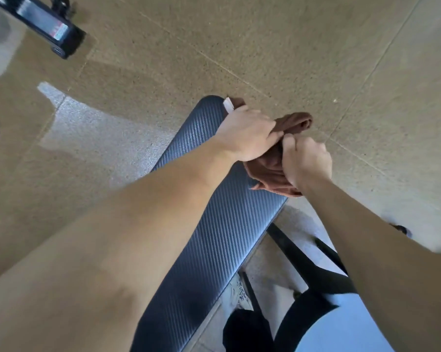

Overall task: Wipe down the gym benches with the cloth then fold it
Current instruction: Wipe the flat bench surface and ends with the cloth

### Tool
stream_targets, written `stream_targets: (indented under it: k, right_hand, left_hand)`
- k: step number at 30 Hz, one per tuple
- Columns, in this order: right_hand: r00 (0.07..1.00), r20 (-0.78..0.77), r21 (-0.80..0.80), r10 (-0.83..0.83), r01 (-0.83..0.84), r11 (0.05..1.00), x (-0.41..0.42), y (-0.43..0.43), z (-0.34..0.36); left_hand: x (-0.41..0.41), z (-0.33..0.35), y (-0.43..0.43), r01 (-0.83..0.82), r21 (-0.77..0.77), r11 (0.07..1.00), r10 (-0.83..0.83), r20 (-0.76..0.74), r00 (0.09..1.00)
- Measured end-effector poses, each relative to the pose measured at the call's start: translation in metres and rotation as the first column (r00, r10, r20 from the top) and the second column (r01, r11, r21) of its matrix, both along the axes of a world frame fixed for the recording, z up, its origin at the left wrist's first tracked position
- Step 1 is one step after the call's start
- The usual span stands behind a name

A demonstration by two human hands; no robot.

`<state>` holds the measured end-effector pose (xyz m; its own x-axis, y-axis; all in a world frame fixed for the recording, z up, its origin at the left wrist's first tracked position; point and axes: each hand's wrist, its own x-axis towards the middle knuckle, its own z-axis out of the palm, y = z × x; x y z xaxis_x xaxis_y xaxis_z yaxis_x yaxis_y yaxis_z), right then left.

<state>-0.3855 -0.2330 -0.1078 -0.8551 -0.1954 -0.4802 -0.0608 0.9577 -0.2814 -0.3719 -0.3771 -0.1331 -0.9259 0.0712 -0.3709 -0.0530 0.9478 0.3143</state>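
Head view: the left grip [247, 133] clamps the brown cloth [270, 171] from above while the right grip [307, 161] pinches it, at the padded tabletop's [214, 224] far right edge, probably bunching it for wiping.

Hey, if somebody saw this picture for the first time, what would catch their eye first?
First, the bunched brown cloth just right of centre, gripped by the left hand and the right hand at the far end of the black ribbed bench pad. The pad runs diagonally up from the bottom edge over a tan speckled floor, and a black machine foot sits in the upper left corner.
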Motion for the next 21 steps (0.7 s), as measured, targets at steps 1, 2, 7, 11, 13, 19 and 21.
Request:
stream_targets:
  k: [1,2,7,11,13,19,21]
  right_hand:
    - [0.999,-0.014,0.005,0.046,-0.046,0.999,-0.001,-0.018,-0.002]
    - [0.995,-0.034,0.005,0.093,-0.093,0.996,-0.003,-0.037,-0.004]
    - [0.968,-0.113,-0.061,0.225,-0.232,0.971,-0.009,-0.1,-0.014]
    - [0.945,-0.179,-0.082,0.274,-0.292,0.953,-0.008,-0.063,-0.018]
    - [0.952,-0.21,-0.06,0.225,-0.242,0.968,-0.002,-0.027,-0.018]
    - [0.965,-0.167,-0.296,-0.203,0.148,0.944,0.028,0.022,-0.025]
    - [0.868,-0.016,-0.424,-0.497,0.444,0.789,0.043,0.035,-0.033]
  left_hand:
    - [-0.001,-0.002,-0.016,-0.043,-0.011,0.999,0.043,-0.014,0.999]
    - [-0.002,-0.005,-0.033,-0.091,-0.022,0.996,0.09,-0.028,0.996]
    - [0.007,-0.016,-0.082,-0.455,0.119,0.883,0.454,0.033,0.89]
    - [0.002,-0.014,-0.057,-0.465,-0.01,0.885,0.465,0.005,0.885]
    - [-0.001,-0.01,-0.042,-0.369,-0.122,0.921,0.371,-0.012,0.929]
    - [-0.006,-0.006,0.039,-0.094,-0.213,0.973,0.107,0.053,0.993]
    - [-0.003,-0.006,0.07,-0.064,-0.16,0.985,0.07,0.033,0.997]
